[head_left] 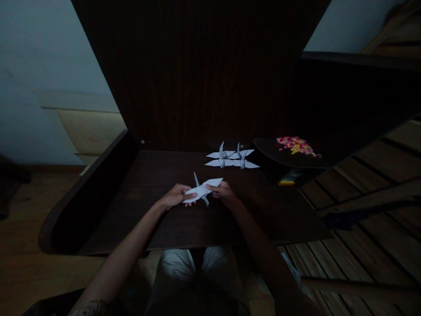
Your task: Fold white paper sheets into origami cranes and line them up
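A white paper crane (203,188) is held between my two hands above the dark desk, its wings spread and its narrow ends pointing up and down in view. My left hand (179,196) pinches the left wing, thumb on top and fingers beneath. On the other wing, my right hand (222,191) is closed with the thumb lying on the paper. Several more white paper cranes (232,163) stand close together on the desk beyond my right hand, wings outstretched. The fingers under the held crane are partly hidden.
The dark wooden desk (138,175) has a raised side panel (82,197) at left and a tall back board (197,74). A small corner shelf (263,147) on the right bears a pile of pink, red and yellow bits (296,145). Wooden slats (371,245) lie at far right.
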`<state>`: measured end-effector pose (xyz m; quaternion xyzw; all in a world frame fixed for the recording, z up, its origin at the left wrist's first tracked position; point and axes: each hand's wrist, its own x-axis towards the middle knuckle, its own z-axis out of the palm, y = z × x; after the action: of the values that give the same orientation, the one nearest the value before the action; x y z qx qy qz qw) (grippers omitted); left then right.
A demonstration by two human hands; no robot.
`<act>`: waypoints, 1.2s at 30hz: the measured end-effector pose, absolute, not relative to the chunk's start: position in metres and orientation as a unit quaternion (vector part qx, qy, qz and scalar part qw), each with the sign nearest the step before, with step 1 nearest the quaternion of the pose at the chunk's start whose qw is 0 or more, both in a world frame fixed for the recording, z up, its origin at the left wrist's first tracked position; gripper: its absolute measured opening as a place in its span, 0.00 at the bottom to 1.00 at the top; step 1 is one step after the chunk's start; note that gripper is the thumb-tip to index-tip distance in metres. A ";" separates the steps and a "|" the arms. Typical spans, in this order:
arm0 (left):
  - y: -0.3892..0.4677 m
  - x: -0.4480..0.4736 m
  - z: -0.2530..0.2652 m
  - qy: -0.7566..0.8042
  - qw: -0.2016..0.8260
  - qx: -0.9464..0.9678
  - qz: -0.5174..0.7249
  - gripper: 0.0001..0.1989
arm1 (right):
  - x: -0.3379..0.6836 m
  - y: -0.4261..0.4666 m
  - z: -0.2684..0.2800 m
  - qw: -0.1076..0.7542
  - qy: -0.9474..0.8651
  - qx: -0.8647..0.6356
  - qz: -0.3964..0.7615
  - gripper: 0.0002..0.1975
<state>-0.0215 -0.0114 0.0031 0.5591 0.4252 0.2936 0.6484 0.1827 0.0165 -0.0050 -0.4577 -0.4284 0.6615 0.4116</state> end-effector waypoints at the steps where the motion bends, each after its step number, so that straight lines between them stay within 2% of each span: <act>1: -0.011 -0.022 0.003 0.428 0.651 0.552 0.296 0.15 | 0.182 0.016 -0.005 0.412 -0.424 -0.465 0.659 0.16; 12: -0.001 -0.030 -0.004 0.466 0.650 0.459 0.387 0.17 | 0.193 0.016 0.000 0.411 -0.428 -0.537 0.600 0.14; 22: 0.000 -0.030 -0.007 0.499 0.610 0.484 0.381 0.18 | 0.204 0.019 -0.003 0.380 -0.463 -0.558 0.575 0.20; 30: 0.000 -0.030 -0.008 0.532 0.558 0.496 0.398 0.14 | 0.209 0.018 -0.004 0.371 -0.494 -0.566 0.546 0.21; 36: 0.001 -0.031 -0.008 0.548 0.543 0.501 0.392 0.14 | 0.209 0.017 -0.006 0.363 -0.509 -0.572 0.530 0.25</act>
<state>-0.0312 0.0011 -0.0084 0.5015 0.5477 0.3924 0.5427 0.2089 0.0166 -0.0058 -0.5724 -0.5094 0.5299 0.3635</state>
